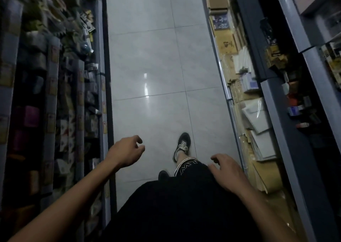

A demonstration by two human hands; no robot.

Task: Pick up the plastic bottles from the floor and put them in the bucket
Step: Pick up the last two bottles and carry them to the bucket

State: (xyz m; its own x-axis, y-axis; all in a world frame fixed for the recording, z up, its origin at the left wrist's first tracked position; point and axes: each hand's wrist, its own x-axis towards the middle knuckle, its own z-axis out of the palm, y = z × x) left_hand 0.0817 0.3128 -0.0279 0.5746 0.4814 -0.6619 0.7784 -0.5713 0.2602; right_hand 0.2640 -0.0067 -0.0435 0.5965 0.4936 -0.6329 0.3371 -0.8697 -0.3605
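Observation:
No plastic bottle and no bucket show in the head view. My left hand (127, 152) hangs in front of me at the lower left, fingers loosely curled, holding nothing. My right hand (226, 169) hovers over my right thigh at the lower right, fingers spread and relaxed, also holding nothing. Between the hands are my black shorts and one foot in a dark sneaker (182, 145) stepping onto the tiled floor.
A narrow aisle of pale grey floor tiles (158, 66) runs ahead. Dark shelves packed with small goods (60, 86) line the left side. Shelves with cardboard boxes and paper packs (254, 112) line the right side, close to my arm.

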